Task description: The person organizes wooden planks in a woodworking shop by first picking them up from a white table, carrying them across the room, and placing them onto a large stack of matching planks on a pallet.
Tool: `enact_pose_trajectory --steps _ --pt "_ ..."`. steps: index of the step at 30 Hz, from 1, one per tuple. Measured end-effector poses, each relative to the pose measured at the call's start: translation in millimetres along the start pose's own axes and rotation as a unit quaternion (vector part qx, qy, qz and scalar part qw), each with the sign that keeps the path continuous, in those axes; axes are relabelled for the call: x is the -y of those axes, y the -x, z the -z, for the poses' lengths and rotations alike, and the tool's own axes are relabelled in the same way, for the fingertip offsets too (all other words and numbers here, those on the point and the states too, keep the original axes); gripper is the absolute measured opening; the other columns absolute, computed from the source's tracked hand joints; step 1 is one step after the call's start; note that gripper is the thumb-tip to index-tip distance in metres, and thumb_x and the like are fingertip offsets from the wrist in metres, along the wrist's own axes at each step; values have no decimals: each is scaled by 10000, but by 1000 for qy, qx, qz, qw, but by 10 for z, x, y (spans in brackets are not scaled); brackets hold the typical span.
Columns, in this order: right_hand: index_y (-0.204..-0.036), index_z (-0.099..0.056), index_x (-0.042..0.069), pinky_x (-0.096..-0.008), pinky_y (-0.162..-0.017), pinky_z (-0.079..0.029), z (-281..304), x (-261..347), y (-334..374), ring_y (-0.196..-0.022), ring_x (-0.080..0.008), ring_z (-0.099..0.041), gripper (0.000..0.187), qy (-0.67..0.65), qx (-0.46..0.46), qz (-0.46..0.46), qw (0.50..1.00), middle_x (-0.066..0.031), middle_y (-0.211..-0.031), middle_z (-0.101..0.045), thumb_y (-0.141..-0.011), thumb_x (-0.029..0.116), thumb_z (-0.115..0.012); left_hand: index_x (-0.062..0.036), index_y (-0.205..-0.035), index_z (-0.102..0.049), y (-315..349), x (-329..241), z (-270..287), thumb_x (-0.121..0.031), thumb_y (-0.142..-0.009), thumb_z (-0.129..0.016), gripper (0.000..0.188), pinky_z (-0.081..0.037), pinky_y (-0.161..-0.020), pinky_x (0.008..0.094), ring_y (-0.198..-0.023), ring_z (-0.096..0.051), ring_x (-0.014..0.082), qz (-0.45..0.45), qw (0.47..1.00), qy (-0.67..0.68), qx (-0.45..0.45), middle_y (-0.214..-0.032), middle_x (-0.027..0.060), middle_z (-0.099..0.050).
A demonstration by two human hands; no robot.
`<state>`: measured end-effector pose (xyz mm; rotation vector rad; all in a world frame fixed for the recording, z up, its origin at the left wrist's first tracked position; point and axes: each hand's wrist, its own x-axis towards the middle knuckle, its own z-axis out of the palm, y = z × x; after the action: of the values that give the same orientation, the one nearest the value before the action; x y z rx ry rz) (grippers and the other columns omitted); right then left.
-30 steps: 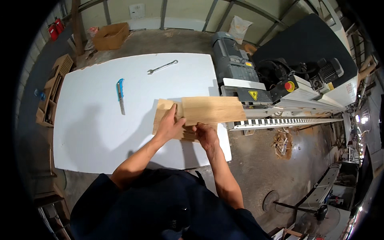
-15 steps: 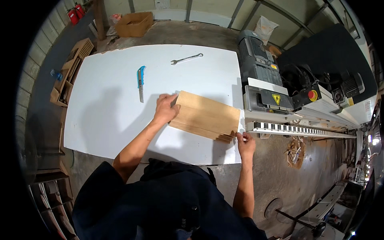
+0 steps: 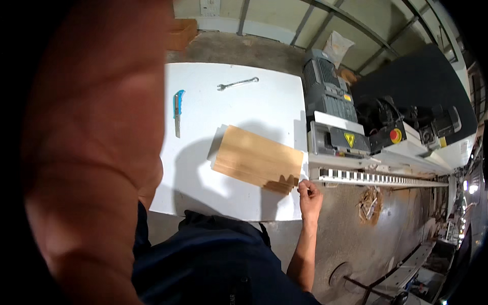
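Note:
My left hand is raised very close to the view and fills its left side. It is blurred, and its fingers cannot be made out. A stack of thin, light-brown wooden boards lies aslant on the white tabletop, their lower edges slightly fanned. Beside the stack's lower right corner is my right hand, fingers curled and pressed together. Whatever they may hold is too small to make out. Farther back lie a blue-handled utility knife, blade extended, and a steel combination wrench.
A machine with a grey motor and a red stop button adjoins the table's right side. A slotted white rail runs rightward from it. Wood scraps lie on the floor below. A cardboard box stands behind the table.
My left hand has let go of the boards' left end and come up close to the view, covering the left side. My right hand stays at the stack's corner.

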<state>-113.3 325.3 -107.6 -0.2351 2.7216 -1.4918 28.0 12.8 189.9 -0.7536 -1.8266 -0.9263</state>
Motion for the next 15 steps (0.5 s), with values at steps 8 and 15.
enact_pose_trajectory --steps 8,15 --pt "-864 -663 -14 -293 -595 -476 234 -150 291 -595 -163 -597 256 94 -13 11 995 -115 -644 -626 -797 233 -653 -1 -1357 -350 -373 283 235 -220 -775 -680 704 -399 -964 417 -1170 -460 278 -57 993 -96 -28 -1332 174 -412" --pt "-835 -661 -23 -291 -702 -482 150 -153 453 -726 -114 -573 230 -49 -8 -35 998 -51 -738 -642 -850 199 -604 -23 -1367 -336 -796 429 611 -251 -771 -685 727 -395 -969 426 -1183 -448 295 -126 975 -164 -80 -1340 187 -398"
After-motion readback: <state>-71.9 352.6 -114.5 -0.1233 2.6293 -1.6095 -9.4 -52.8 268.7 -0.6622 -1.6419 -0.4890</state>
